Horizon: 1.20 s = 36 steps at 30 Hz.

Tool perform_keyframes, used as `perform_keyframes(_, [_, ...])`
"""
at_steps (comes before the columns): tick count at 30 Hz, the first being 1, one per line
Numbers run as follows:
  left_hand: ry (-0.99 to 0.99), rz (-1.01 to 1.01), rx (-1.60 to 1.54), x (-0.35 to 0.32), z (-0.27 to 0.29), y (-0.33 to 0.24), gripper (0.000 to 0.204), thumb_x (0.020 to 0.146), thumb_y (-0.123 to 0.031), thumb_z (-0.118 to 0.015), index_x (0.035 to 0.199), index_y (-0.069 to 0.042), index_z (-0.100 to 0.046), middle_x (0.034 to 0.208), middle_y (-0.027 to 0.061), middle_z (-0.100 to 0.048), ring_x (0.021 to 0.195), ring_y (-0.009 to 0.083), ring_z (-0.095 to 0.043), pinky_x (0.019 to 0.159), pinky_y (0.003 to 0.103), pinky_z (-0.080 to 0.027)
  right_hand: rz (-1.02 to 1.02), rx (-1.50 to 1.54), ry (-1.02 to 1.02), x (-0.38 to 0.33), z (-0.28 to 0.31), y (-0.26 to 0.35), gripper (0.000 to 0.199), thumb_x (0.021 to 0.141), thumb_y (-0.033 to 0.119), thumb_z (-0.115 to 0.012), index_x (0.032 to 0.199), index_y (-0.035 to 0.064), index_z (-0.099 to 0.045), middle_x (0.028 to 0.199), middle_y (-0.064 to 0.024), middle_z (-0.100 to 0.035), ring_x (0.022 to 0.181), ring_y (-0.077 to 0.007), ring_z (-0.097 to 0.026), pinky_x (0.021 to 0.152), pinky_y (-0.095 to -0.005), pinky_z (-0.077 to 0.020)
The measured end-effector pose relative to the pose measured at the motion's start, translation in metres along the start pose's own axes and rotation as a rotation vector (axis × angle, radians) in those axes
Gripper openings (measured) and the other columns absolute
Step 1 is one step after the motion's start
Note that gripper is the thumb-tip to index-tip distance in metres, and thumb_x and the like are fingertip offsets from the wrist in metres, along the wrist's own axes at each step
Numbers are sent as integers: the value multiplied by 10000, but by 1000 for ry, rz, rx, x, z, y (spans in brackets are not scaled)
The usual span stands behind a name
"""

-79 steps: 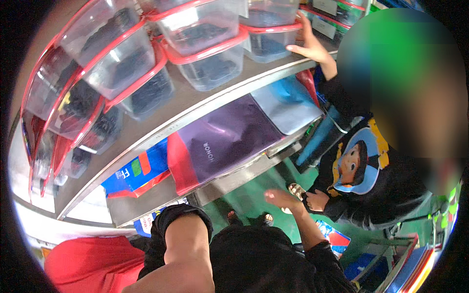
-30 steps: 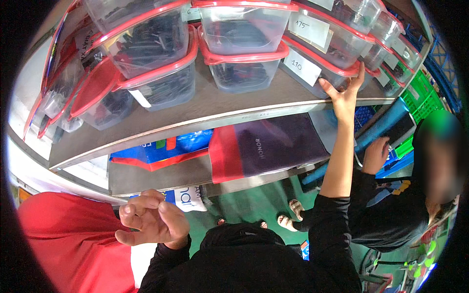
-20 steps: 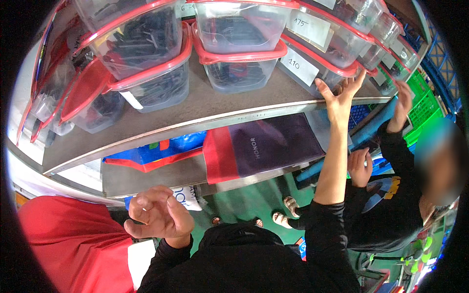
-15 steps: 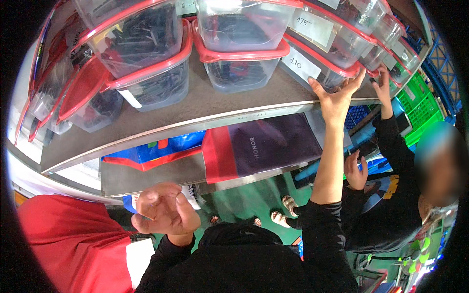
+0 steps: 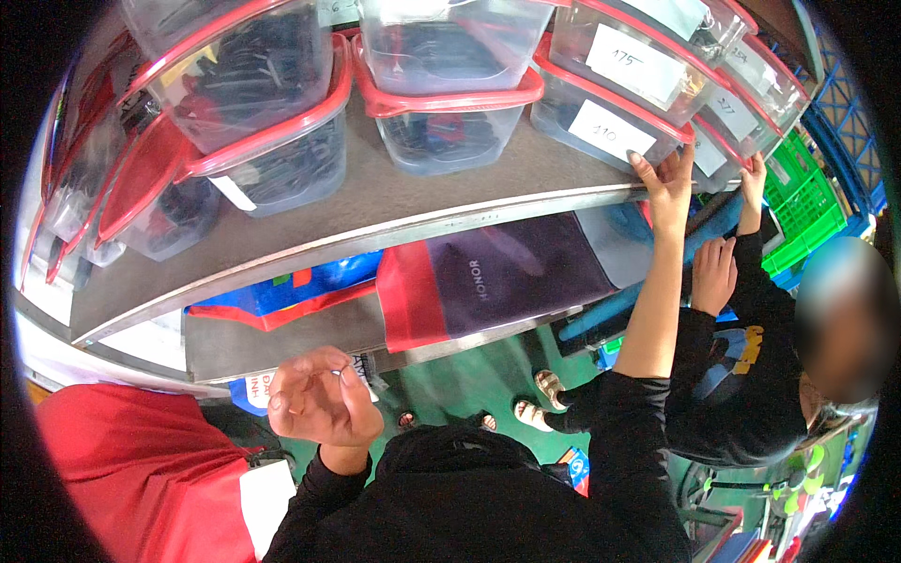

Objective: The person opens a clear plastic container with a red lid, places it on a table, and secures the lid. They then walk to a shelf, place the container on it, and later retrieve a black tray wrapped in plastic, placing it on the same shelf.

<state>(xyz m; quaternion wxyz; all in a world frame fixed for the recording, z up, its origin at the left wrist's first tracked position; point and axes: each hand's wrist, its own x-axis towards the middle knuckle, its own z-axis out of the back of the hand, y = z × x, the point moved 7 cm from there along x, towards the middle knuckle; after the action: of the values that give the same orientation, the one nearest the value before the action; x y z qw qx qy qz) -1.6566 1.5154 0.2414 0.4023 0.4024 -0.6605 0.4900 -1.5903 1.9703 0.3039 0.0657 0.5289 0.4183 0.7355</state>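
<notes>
My right hand (image 5: 668, 188) reaches up to a clear plastic box (image 5: 563, 114) with a red lid, the lower one of a stack. Its thumb presses the front beside a white label (image 5: 614, 129), and its fingers wrap round the right end. On top rests another clear box (image 5: 574, 47), also labelled. Low in front of my body, my left hand (image 5: 324, 399) is raised, palm up and fingers curled in toward the thumb. A tiny pale spot shows at the fingertips; what it is cannot be made out.
More red-lidded boxes (image 5: 450, 136) stand along the grey shelf (image 5: 375, 188). Below lie a dark-and-red bag (image 5: 516, 272) and a blue bag (image 5: 328, 281). On the right, a co-worker's hand (image 5: 754, 188) touches neighbouring boxes near a green crate (image 5: 802, 192). Red cloth (image 5: 131, 450) is at left.
My right hand has closed from spread fingers onto the lower box's end. The right-hand stack has shifted right and turned, showing its labels more fully. The co-worker's lower hand has risen.
</notes>
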Motion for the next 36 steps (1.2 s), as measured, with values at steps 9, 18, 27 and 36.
perform_keyframes(9, [84,26,64,-6,-12,9,608,816,21,-518,1319,-94,-197,1200,166,-431,780,208,-498,659,327,-449,23,-260,-171,-16,-2,9,934,711,248,-766,1377,-39,-177,1322,-276,-355,1203,-309,-408,989,-372,-339])
perform_keyframes(18, [125,38,124,-5,-15,13,638,747,91,-475,1291,-102,-201,1129,184,-405,782,240,-506,631,323,-449,-222,254,197,34,17,-2,1201,571,194,-821,1420,59,18,1451,-174,-195,1337,-299,-212,1085,-401,-169])
perform_keyframes(27, [162,100,201,-17,-27,5,619,741,125,-443,1273,-96,-215,1113,186,-399,791,244,-506,656,329,-445,-130,152,72,23,0,21,1183,554,181,-832,1413,42,-31,1382,-175,-309,1281,-307,-302,1040,-408,-283])
perform_keyframes(36, [192,52,46,-17,-56,-9,567,757,112,-437,1251,-88,-242,1122,199,-401,800,242,-507,653,344,-450,63,13,-217,-7,-24,46,1204,491,215,-872,1372,-41,-93,1331,-249,-312,1254,-331,-314,1062,-395,-241])
